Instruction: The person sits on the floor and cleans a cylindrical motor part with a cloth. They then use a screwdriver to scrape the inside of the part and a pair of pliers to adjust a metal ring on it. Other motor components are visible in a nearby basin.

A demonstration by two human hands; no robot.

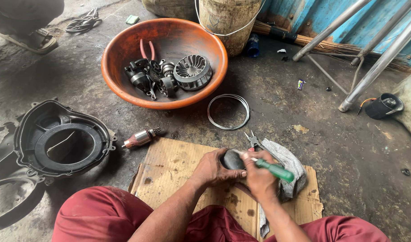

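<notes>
My left hand (213,169) grips a dark rounded metal part (233,159) over a sheet of cardboard (169,166). My right hand (259,177) holds a green-handled screwdriver (273,170), its shaft pointing left onto the dark part. A grey rag (289,168) lies under and right of my hands, and small pliers (255,142) rest just behind it. My legs in dark red trousers fill the bottom of the view.
An orange basin (125,47) at the back holds a finned wheel (193,71), gears and red-handled pliers. A wire ring (228,111), a motor armature (140,137), a black plastic housing (57,143), a bucket (228,20) and metal frame legs (371,67) surround me. Another person's sandalled foot (28,40) shows top left.
</notes>
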